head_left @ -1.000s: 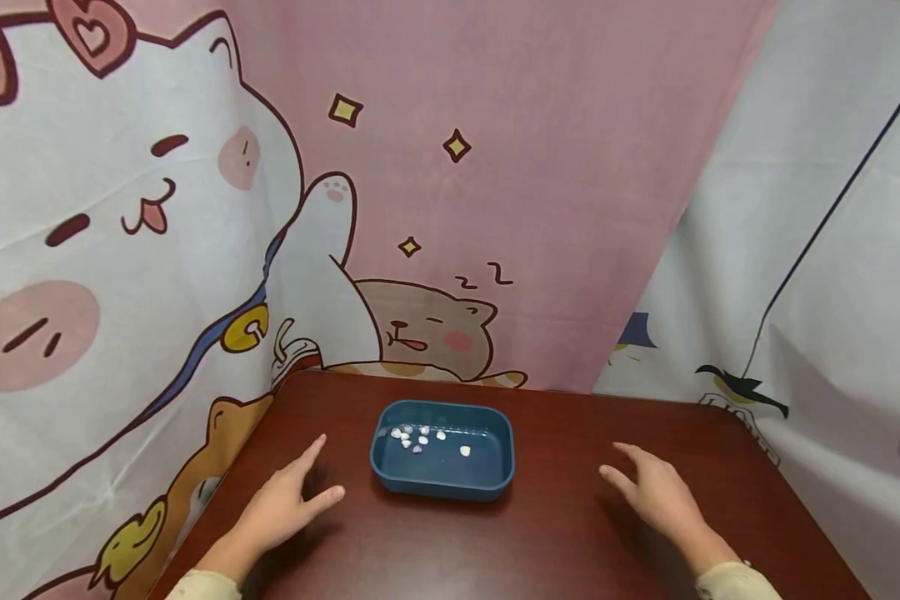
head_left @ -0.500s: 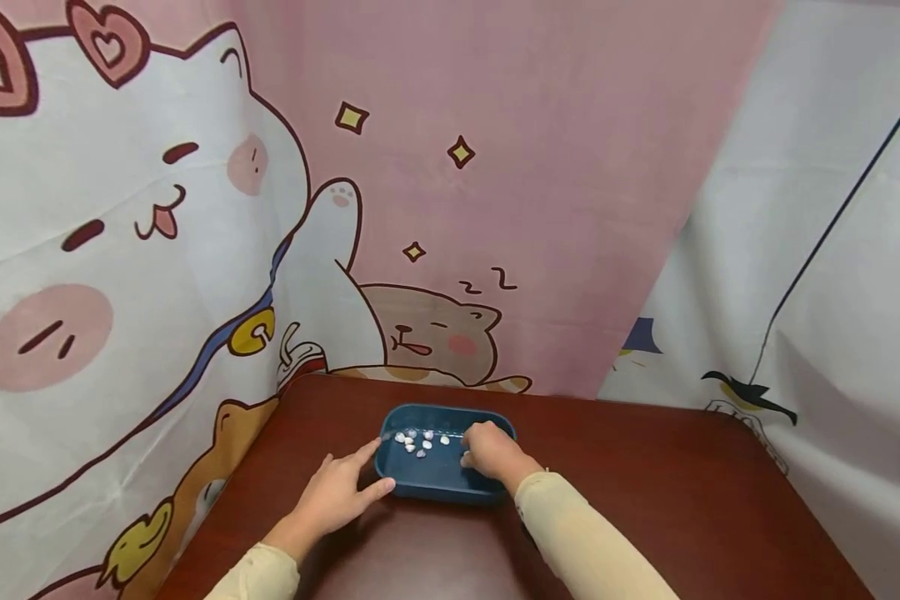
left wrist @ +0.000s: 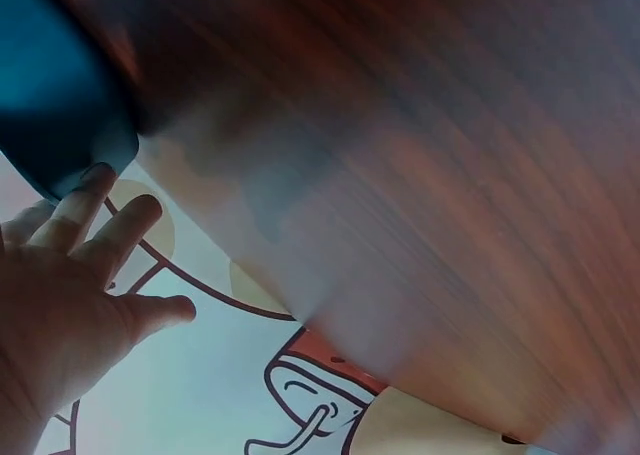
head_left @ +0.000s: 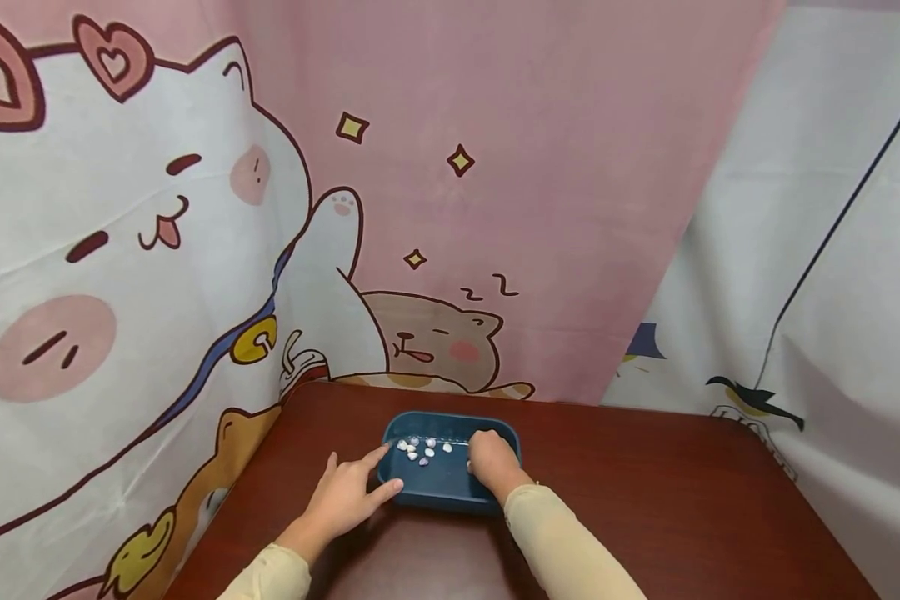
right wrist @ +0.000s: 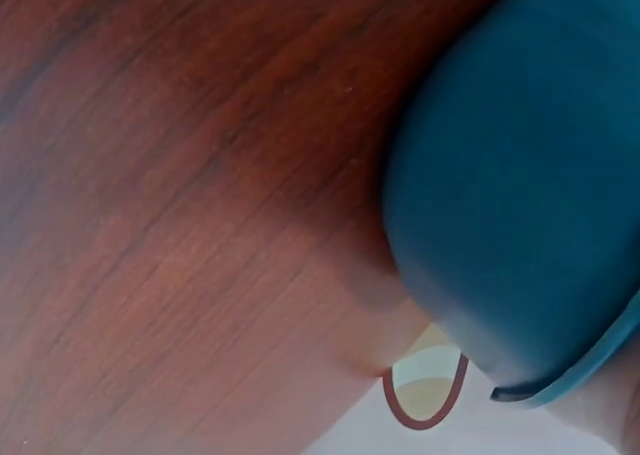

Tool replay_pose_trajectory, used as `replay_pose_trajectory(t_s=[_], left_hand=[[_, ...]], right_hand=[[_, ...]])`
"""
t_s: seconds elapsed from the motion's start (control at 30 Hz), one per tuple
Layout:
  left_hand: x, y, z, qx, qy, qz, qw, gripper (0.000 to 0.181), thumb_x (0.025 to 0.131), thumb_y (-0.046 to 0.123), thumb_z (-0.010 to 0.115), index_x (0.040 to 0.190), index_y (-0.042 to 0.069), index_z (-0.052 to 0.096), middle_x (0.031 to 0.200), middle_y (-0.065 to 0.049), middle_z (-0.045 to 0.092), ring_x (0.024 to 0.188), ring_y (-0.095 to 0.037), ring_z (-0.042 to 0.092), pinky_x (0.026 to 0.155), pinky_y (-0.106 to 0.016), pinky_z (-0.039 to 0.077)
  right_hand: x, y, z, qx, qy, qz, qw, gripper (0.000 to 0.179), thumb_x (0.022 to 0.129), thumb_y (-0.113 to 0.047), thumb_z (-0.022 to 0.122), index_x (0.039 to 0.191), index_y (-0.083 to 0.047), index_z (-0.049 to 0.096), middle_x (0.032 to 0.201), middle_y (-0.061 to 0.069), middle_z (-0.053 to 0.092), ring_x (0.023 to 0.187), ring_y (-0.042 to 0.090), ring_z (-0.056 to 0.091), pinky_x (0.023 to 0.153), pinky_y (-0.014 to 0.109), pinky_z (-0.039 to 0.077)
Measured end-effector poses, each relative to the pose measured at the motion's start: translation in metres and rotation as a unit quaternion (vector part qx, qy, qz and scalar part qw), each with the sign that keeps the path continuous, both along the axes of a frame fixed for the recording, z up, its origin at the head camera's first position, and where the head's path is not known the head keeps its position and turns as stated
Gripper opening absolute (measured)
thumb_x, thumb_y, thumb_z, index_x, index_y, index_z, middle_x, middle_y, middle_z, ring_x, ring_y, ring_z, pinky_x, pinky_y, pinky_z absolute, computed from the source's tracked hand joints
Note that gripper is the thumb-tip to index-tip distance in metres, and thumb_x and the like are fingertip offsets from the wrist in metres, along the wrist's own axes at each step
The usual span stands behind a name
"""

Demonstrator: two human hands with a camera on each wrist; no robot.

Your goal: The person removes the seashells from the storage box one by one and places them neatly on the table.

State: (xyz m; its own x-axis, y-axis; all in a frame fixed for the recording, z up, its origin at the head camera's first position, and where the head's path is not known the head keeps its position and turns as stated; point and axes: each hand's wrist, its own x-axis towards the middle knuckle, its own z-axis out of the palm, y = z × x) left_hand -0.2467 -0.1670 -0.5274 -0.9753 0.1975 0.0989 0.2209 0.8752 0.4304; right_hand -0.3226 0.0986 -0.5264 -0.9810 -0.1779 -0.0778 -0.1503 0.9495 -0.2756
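**On the bench (head_left: 645,483), a blue tray (head_left: 442,503) of pale pieces (head_left: 430,452)**

At the blue tray's eight o'clock, the left hand (head_left: 341,496) touches it with straight, spread fingers. Inside, toward three o'clock, the right hand (head_left: 492,458) curls its fingers down; whether they pinch anything, I cannot tell. The pale pieces lie mostly around ten o'clock.

From the head we look forward and down across the table (head_left: 645,492) to the printed backdrop (head_left: 562,183), while from each wrist we see, much nearer, one end of the blue tray (head_left: 438,482), all three views sharing parts of these things.
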Motion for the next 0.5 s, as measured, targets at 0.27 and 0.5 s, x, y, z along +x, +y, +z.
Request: replay_pose_trajectory(t_s=[0.27,0.5], left_hand=[[-0.001,0.002,-0.004,-0.003,0.001,0.014,0.9999,0.080,0.095,0.060,0.074,0.157,0.013,0.055,0.138,-0.016,0.073,0.128,-0.037,0.071,0.120,-0.080,0.025],[-0.002,0.002,-0.002,0.007,-0.016,0.016,0.9997,0.080,0.095,0.060,0.074,0.158,0.013,0.054,0.138,-0.017,0.073,0.130,-0.039,0.069,0.121,-0.076,0.028]], right_hand=[[-0.010,0.004,-0.006,0.009,-0.022,0.020,0.9995,0.012,0.094,-0.013,0.082,0.097,-0.003,0.075,0.089,0.007,0.072,0.077,0.016,0.064,0.084,0.040,0.063],[-0.011,0.004,-0.001,0.011,-0.084,0.026,0.9961,0.023,0.100,-0.012,0.074,0.118,0.002,0.072,0.107,0.012,0.073,0.088,0.021,0.064,0.097,0.044,0.061]])
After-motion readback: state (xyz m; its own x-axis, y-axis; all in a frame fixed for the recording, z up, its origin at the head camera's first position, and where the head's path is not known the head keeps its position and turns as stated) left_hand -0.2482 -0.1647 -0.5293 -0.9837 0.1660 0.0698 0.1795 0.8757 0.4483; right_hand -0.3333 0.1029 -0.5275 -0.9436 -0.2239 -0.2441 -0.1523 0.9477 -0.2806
